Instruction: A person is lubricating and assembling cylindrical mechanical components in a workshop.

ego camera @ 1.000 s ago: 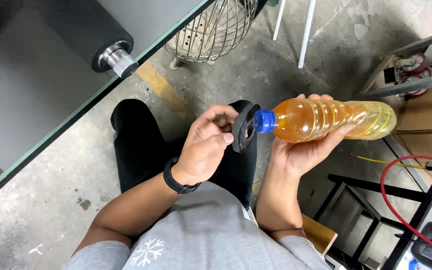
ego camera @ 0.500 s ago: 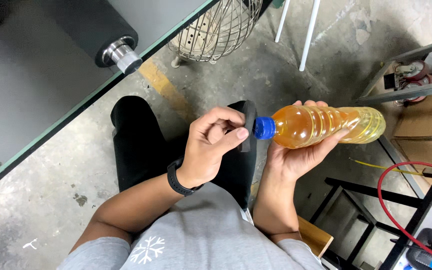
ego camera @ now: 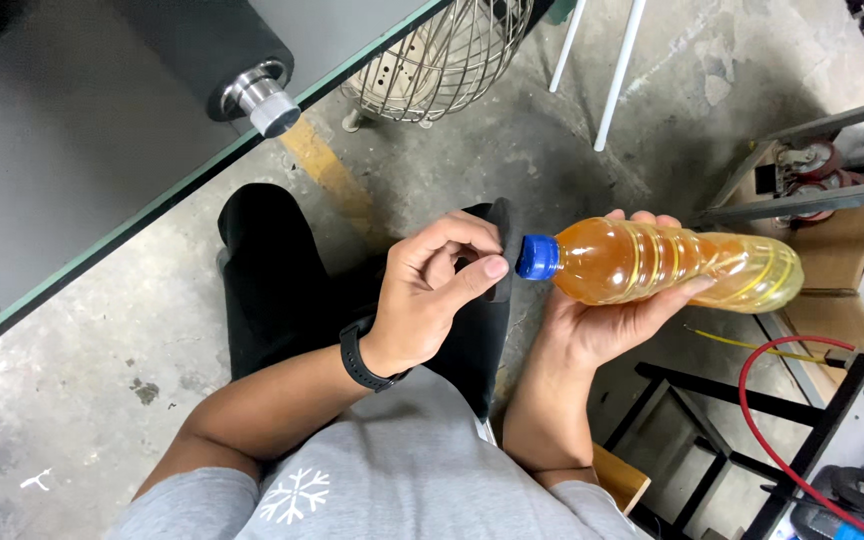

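Note:
My right hand [ego camera: 607,320] grips a clear plastic bottle [ego camera: 672,264] of amber liquid, held sideways with its blue cap [ego camera: 536,257] pointing left. Pinched in my left hand [ego camera: 435,290] is a small black round pad [ego camera: 504,248], which presses flat against the blue cap. A black watch [ego camera: 364,358] sits on my left wrist. My legs in black trousers [ego camera: 272,280] are below both hands.
A dark roller with a metal end [ego camera: 252,80] sticks out over a grey table at the upper left. A wire fan cage [ego camera: 442,60] stands on the concrete floor. A metal rack, cardboard [ego camera: 832,250] and a red cable [ego camera: 752,400] lie at the right.
The black pad has turned from facing the camera to edge-on against the cap. My left fingers closed around it. The bottle stays almost in place.

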